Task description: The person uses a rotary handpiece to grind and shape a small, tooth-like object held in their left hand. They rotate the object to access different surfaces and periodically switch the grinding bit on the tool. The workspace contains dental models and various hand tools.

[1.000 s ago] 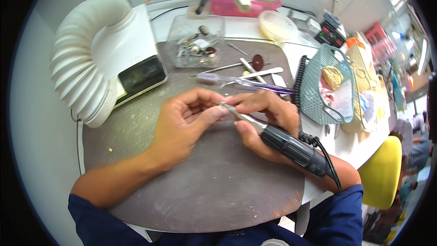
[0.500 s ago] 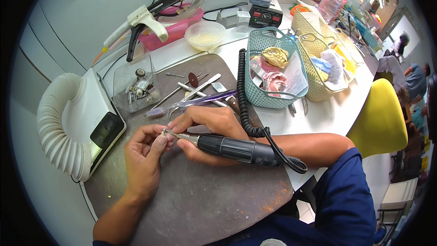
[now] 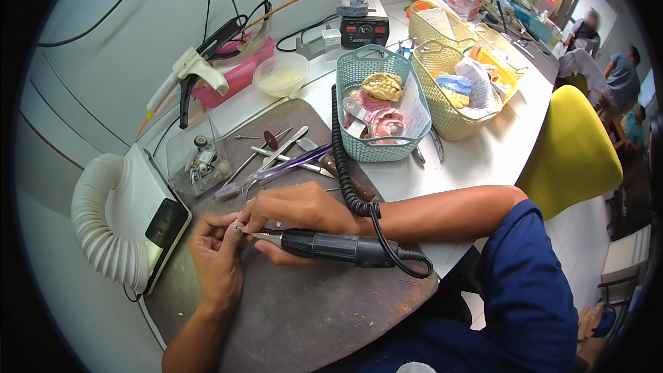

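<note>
My right hand (image 3: 300,207) is wrapped round a black and silver rotary handpiece (image 3: 338,247), its metal nose pointing left. A coiled black cord (image 3: 351,186) runs from the baskets down to the handpiece's rear. My left hand (image 3: 217,252) pinches a tiny pale piece between thumb and fingers, right at the handpiece's tip. Fingers cover most of that piece, so its shape cannot be made out. Both hands meet above the grey-brown mat (image 3: 290,311). Just beyond them lie a purple-handled toothbrush (image 3: 276,169), metal hand tools and a dark red cutting disc (image 3: 271,140).
On the left stands a white suction unit with a ribbed hose (image 3: 97,224). A clear box of small parts (image 3: 200,162) sits beside it. Behind are a pink tray (image 3: 235,76), a plastic bowl (image 3: 281,74), a control box (image 3: 364,30), and teal (image 3: 383,145) and yellow (image 3: 456,121) baskets holding dental models.
The whole view has shifted, so the bench items appear farther left. My hands stay together at the handpiece's tip; my left thumb now covers more of the pale piece.
</note>
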A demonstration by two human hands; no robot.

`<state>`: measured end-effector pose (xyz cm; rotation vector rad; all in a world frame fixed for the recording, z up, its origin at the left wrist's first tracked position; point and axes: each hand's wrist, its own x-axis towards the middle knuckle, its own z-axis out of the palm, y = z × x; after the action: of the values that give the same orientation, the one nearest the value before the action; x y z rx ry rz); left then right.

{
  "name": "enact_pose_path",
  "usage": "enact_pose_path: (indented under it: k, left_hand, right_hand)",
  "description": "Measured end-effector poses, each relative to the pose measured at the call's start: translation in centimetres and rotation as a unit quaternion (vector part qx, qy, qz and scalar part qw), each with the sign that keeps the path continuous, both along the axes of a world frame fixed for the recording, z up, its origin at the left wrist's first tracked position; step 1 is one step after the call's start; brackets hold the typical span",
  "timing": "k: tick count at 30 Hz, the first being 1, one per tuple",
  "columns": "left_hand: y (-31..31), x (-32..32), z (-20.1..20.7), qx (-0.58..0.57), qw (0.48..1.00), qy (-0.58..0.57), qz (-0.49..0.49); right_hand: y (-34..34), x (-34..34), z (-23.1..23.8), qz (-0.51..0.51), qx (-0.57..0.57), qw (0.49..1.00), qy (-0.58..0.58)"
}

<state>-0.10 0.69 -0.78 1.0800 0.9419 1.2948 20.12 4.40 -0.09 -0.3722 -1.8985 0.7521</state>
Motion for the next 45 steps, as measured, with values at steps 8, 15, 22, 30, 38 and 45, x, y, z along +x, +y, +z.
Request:
enact_pose_path:
  k: [8,15,22,30,38,45]
  left_hand:
    - [0.0,0.0,0.0,-0.002,1.0,-0.016,0.024]
    - [0.0,0.3,0.1,-0.016,0.999,-0.011,0.028]
    - [-0.2,0.0,-0.2,0.017,0.998,0.03,0.043]
    - [0.5,0.4,-0.1,-0.015,1.0,0.022,0.005]
    - [-0.1,-0.3,0.7,-0.026,0.999,0.034,-0.003]
    - [0.1,0.0,0.5,-0.023,0.999,0.03,-0.021]
  right_hand:
    - [-0.2,-0.4,-0.5,-0.031,0.02,0.999,-0.014]
    - [-0.1,-0.2,-0.6,-0.047,0.01,0.999,0.001]
    - [0.3,-0.4,-0.2,-0.043,0.03,0.998,0.026]
    - [1.2,0.7,0.0,-0.039,-0.052,0.998,-0.021]
    - [0.8,-0.2,1.2,-0.05,-0.03,0.998,-0.031]
    - [1.0,0.1,1.1,-0.032,-0.019,0.998,-0.042]
